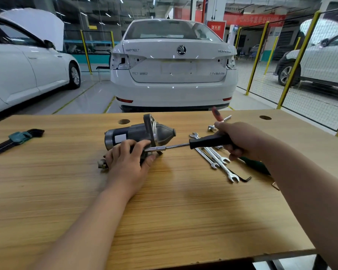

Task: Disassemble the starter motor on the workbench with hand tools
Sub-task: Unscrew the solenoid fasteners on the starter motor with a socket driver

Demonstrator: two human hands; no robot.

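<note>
A left hand [127, 158], fingers curled, is gripping the grey metal starter motor [139, 134] on the wooden workbench [164, 201] while the right hand [236, 139] is clasping a black-handled socket driver [209, 142]; keeping its shaft square should prevent slips.

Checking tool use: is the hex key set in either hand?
No, the hex key set lies on the workbench, apart from the left hand and right hand.

Left hand [128, 160] out front, fingers [139, 146] curled down in a grip; right hand [240, 139] fisted tight, both forearms stretched forward.
</note>
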